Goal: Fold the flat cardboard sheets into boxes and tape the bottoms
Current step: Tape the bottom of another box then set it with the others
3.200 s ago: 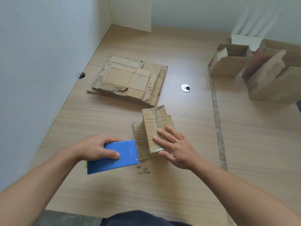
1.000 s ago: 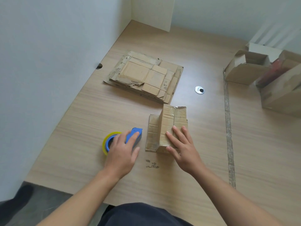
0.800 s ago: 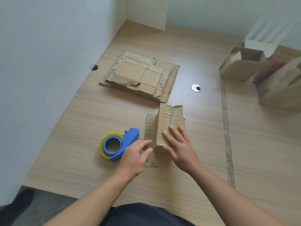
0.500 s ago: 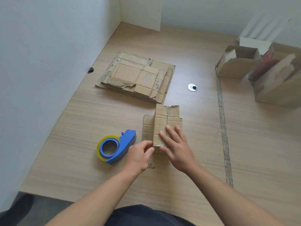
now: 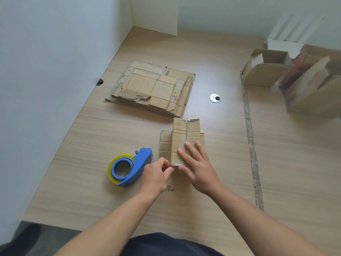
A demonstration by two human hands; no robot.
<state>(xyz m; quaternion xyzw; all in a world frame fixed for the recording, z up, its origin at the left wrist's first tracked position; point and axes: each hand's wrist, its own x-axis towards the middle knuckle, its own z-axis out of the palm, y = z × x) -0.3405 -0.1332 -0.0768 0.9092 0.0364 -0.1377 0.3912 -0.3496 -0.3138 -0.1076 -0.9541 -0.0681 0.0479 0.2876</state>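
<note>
Cardboard box (image 5: 184, 134) sits folded under my flat right hand (image 5: 200, 166), left hand (image 5: 156, 175) pinching its near end; bottom taping looks unfinished, flat sheets (image 5: 153, 89) wait at 11 o'clock.

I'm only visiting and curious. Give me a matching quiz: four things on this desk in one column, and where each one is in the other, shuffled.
Things:
1. tape dispenser
2. flat sheets
3. box
4. metal disc

Places:
A. pressed under the right hand
B. stacked at the back, untouched
C. alone, right of the flat sheets
D. just left of the left hand

Pairs: 1-D, 2-B, 3-A, 4-C.
</note>
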